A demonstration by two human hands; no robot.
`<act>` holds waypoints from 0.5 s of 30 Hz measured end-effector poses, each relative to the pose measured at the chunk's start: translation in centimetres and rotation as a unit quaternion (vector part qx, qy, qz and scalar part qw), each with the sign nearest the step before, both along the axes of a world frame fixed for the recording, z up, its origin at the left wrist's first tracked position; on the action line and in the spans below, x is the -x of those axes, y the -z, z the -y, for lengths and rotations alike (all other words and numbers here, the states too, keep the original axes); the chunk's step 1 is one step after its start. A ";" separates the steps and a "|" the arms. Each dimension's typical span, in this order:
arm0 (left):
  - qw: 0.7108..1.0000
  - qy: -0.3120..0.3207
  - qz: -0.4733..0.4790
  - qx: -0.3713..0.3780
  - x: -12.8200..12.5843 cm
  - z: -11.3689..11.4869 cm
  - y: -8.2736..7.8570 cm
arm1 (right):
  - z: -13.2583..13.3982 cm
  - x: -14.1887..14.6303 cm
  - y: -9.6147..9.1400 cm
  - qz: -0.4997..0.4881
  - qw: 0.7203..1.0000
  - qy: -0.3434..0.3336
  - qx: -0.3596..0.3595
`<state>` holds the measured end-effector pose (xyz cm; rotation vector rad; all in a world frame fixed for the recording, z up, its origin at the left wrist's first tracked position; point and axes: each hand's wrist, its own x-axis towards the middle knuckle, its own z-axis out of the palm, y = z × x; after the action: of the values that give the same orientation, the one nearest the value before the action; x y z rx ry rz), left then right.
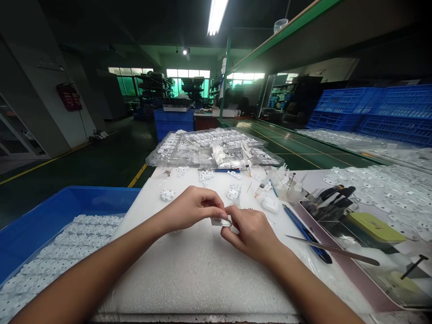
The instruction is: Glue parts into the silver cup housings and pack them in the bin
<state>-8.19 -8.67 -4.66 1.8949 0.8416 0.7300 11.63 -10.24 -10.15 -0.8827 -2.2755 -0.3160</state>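
Observation:
My left hand [194, 208] and my right hand [248, 231] meet over the white foam pad [189, 270], both closed in a pinch on one small clear plastic piece [221, 221] held between the fingertips. Small white round parts [168, 194] lie on the pad just beyond my hands; another white round part [232, 193] sits right behind my right hand.
A blue bin [40, 216] of white round parts stands at the left. Clear trays [212, 148] filled with parts lie at the back. On the right a tray [364, 252] holds tools, with tweezers [334, 249] and a blue pen [305, 234] beside it. Blue crates [371, 110] stand far right.

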 end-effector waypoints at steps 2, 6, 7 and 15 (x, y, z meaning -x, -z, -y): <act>1.000 0.000 0.003 -0.002 0.0 0.0 0.0 | 0.0 0.0 -0.1 0.002 1.000 0.004 -0.003; 1.000 -0.007 0.009 -0.005 -0.1 0.0 0.0 | 0.0 0.1 -0.3 0.005 1.000 0.007 -0.013; 1.000 -0.008 0.010 -0.005 -0.1 0.1 0.1 | 0.0 0.1 -0.3 0.007 1.000 0.009 -0.016; 0.999 -0.018 0.034 0.031 -0.2 0.2 0.3 | 0.1 -0.1 -0.4 0.011 1.000 0.018 -0.017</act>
<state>-8.00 -8.90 -4.99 1.7956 0.8476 0.7768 11.69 -10.35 -9.79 -0.9085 -2.2703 -0.3803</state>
